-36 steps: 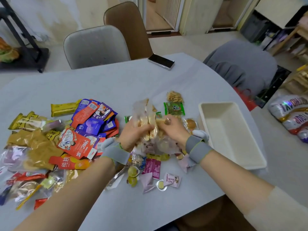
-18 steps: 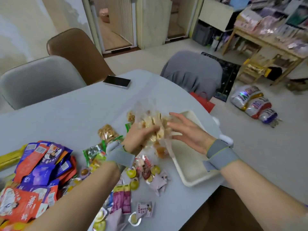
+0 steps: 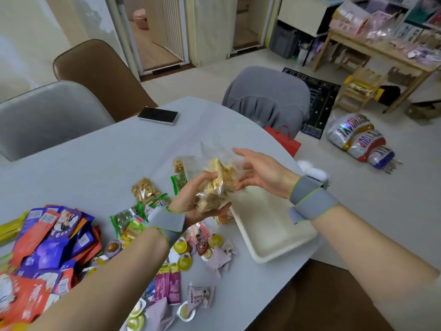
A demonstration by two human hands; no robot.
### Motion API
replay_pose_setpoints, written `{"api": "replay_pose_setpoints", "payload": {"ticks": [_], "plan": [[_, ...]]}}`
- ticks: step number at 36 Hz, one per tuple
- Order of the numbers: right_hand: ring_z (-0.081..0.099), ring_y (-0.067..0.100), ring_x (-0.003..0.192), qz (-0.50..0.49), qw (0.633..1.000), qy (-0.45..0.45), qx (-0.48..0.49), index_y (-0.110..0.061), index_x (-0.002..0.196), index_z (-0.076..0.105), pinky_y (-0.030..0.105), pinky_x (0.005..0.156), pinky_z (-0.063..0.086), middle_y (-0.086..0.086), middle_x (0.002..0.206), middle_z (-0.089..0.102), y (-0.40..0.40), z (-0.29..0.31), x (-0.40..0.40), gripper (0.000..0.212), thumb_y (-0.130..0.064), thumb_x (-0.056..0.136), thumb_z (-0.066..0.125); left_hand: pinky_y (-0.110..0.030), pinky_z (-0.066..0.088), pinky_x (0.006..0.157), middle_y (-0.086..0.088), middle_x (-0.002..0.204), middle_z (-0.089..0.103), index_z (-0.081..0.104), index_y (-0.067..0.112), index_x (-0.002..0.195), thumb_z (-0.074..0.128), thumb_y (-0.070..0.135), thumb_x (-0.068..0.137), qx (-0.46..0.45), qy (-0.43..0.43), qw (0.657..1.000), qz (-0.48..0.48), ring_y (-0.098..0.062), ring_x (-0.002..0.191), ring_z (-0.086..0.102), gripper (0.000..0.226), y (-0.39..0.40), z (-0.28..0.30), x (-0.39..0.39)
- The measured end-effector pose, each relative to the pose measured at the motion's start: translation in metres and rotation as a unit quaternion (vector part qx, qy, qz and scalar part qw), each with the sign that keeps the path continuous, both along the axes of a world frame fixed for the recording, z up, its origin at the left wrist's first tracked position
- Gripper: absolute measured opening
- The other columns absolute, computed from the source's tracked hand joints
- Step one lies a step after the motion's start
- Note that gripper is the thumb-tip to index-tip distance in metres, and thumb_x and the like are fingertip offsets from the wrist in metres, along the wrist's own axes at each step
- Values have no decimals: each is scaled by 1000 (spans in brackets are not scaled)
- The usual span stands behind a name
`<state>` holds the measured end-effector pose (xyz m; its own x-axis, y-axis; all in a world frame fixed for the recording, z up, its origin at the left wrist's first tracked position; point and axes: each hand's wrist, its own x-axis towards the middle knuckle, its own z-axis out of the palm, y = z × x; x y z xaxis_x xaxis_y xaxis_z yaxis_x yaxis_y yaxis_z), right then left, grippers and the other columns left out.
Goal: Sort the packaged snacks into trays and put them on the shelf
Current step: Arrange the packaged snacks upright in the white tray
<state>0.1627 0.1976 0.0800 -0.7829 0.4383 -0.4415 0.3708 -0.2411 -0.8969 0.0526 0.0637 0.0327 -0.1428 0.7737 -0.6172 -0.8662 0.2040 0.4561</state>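
My left hand grips a bundle of clear-wrapped beige snack packets, held up over the near-left end of the white tray. Beside the bundle, my right hand has its fingers spread and straight, with the fingertips close to or touching the clear wrapper. The tray lies at the table's right edge, partly hidden by the bundle, and its visible part holds nothing. A pile of purple and red snack packets lies at the left. Small jelly cups and purple sachets are scattered below my left wrist.
A black phone lies at the far side of the grey table. Grey and brown chairs stand around it. A red bag sits on the floor by the table edge, foil balloons further right, and a cluttered wooden shelf beyond.
The bundle has been lifted from the pile and carried right, over the tray. My right hand has let go and spread its fingers. The view has swung right.
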Motion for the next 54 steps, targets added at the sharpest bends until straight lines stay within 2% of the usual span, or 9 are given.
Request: {"api": "replay_pose_setpoints", "payload": {"ticks": [8,17,24,28,34,39,44,49,54], "plan": [[61,19,79,226,898,-45,375,-27,145,36,29,81,51,12,94,65,-6,-12,6,69,-23,84,70,-50,34,108,-23,119,63,68,1,101,68,22,74,62,-42,997,-32,-34,114,54,35,-22,2,-7],[61,23,108,72,972,-18,222,-15,118,61,32,91,51,7,116,62,-21,-23,6,32,-25,103,34,-49,41,103,-20,113,62,62,5,105,75,18,67,45,12,999,-14,-33,109,56,42,-23,6,-4],[56,38,100,-81,941,-78,321,1,108,60,47,93,45,25,106,61,7,-33,16,38,-23,102,31,-17,31,37,4,53,52,55,14,94,74,15,74,-26,341,934,108,-11,38,41,27,8,-14,11],[59,34,106,-85,955,-79,272,-7,108,61,49,99,44,15,108,64,10,-45,17,38,-33,98,35,-30,56,75,1,99,70,55,25,118,78,27,55,-20,473,876,88,-15,85,68,67,46,-29,28],[51,4,74,-128,976,-80,154,-23,73,56,13,71,39,-8,76,56,40,-73,38,31,-10,97,41,-26,47,96,8,121,54,30,32,144,76,33,64,-9,555,832,-2,-8,108,58,93,88,-56,41],[57,12,91,-157,979,-63,114,-22,87,62,22,84,42,-3,92,63,62,-104,47,28,-2,92,44,-17,23,107,13,136,35,13,18,152,80,32,74,-1,613,785,-90,-7,133,31,104,113,-85,38],[52,12,113,-184,977,-20,102,-22,115,55,21,98,40,-1,117,58,69,-125,41,37,4,92,44,-24,27,108,-14,136,39,26,2,144,67,52,70,5,707,684,-182,-24,127,36,98,128,-105,25],[58,-7,77,-195,972,-4,132,-4,126,46,7,68,45,-2,98,58,75,-145,32,37,11,93,38,-39,40,94,-18,126,42,34,-2,138,65,45,79,-77,850,452,-258,-34,111,43,82,140,-123,18],[55,29,114,-141,963,-92,208,-15,119,51,40,99,41,7,116,60,79,-185,18,32,-11,87,53,-34,33,92,-8,134,35,35,20,137,47,41,92,-182,854,344,-345,-26,123,37,51,142,-120,2]]}}
